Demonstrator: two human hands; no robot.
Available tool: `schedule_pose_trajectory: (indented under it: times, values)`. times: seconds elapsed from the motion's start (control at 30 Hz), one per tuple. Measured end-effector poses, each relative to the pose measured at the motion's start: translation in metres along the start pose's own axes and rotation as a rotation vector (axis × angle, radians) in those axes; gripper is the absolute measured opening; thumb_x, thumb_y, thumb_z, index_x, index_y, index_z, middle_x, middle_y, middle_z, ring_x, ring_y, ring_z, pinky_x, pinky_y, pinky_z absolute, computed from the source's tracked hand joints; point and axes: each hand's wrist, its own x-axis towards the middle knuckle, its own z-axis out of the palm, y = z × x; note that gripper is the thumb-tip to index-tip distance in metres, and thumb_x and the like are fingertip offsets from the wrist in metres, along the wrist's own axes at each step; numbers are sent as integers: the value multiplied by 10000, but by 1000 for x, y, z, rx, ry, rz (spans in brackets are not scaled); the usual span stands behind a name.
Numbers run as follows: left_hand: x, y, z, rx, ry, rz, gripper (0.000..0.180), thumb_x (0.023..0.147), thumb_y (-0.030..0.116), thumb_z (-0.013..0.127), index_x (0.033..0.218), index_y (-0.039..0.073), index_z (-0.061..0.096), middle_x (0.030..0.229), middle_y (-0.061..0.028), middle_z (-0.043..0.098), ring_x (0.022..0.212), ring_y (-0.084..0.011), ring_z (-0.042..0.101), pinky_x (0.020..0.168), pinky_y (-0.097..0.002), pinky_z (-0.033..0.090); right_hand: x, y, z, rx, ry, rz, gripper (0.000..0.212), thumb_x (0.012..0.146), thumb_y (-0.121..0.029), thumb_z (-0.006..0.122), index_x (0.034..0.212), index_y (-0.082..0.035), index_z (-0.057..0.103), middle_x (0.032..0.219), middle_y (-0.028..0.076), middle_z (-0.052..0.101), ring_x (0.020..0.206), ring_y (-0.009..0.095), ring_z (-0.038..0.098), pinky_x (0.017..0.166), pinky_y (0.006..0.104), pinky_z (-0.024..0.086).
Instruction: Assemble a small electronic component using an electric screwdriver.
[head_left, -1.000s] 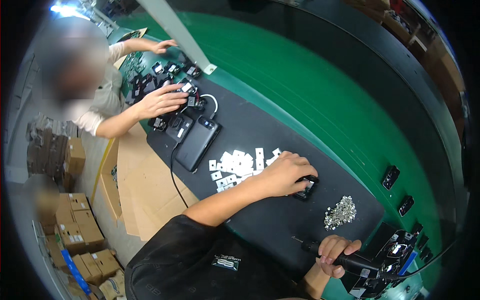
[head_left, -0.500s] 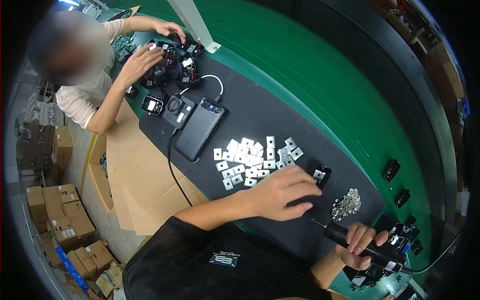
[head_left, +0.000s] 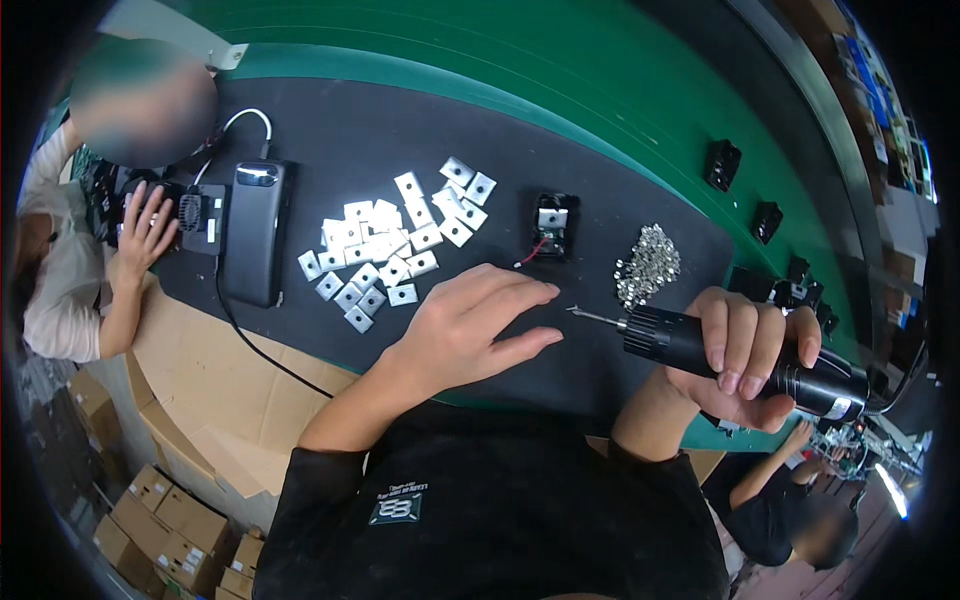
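Note:
My right hand (head_left: 745,350) is wrapped around a black electric screwdriver (head_left: 655,336), held level above the mat with its bit pointing left. The bit's tip hovers close to the fingertips of my left hand (head_left: 475,325). That left hand has its fingers and thumb apart and nothing visible in it. Just beyond it, a small black housing (head_left: 568,240) lies on the black mat, with a silver plate (head_left: 552,217) inside and a red wire sticking out. To the right of the housing is a pile of small silver screws (head_left: 650,262). Loose square metal plates (head_left: 375,245) with holes lie left of it.
A black power bank (head_left: 258,240) and a small fan device (head_left: 200,220) sit at the left, joined by cables. A co-worker's hand (head_left: 145,230) touches that area. Black housings (head_left: 722,165) rest on the green surface at right.
The view has turned and shifted right. My right hand has brought the screwdriver up, its tip nearer my left fingertips. My left hand now lies farther from the housing, its fingers less blurred.

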Motion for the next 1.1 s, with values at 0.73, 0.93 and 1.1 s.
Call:
schedule_pose_trajectory:
  times: [0.73, 0.93, 1.1]
  values:
    - [4, -3, 22, -249, 46, 53, 157, 778, 51, 734, 891, -43, 679, 780, -120, 701, 634, -207, 669, 582, -274, 507, -1, -3, 4, 42, -54, -15, 380, 751, -162, 769, 1051, -147, 536, 688, -27, 615, 606, 76, 614, 626, 213, 497]
    - [5, -5, 24, -266, 42, 40, 168, 772, 70, 744, 880, -43, 680, 771, -115, 702, 635, -213, 666, 600, -279, 511, 0, -1, 0, 44, -58, 1, 389, 743, -161, 777, 1043, -147, 530, 686, -24, 612, 591, 81, 595, 623, 218, 492]
    - [17, -9, 8, -57, -42, 88, 499, 677, 192, 815, 1097, -1, 629, 1092, -144, 637, 960, -274, 619, 807, -365, 476, -2, -1, -3, 20, -34, 3, 381, 750, -165, 769, 1047, -145, 531, 682, -26, 600, 598, 86, 579, 625, 219, 480]
